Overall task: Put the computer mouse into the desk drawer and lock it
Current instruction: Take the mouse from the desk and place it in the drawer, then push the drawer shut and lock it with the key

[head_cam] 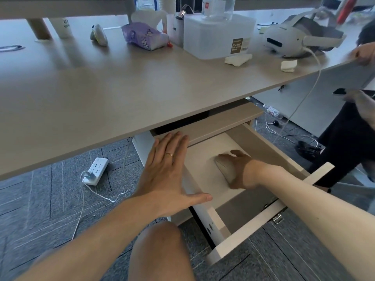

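Overhead, the desk (121,94) spans the view, and beneath its front edge the drawer (243,236) stands pulled well out, its pale floor bare apart from what the right hand (237,171) has brought in. The left hand (166,169) hovers flat with fingers spread beside the drawer's left wall, grasping nothing. The right hand is cupped over the computer mouse (224,169) from its right side, the mouse resting on or just above the drawer floor near the middle; I cannot tell whether the fingers grip it or merely rest on it. The mouse looks a small, light, rigid shell, smooth and likely a little slippery, best held by its two flanks. Smallest, a metal latch (278,218) shows under the drawer front, probably the locking part.
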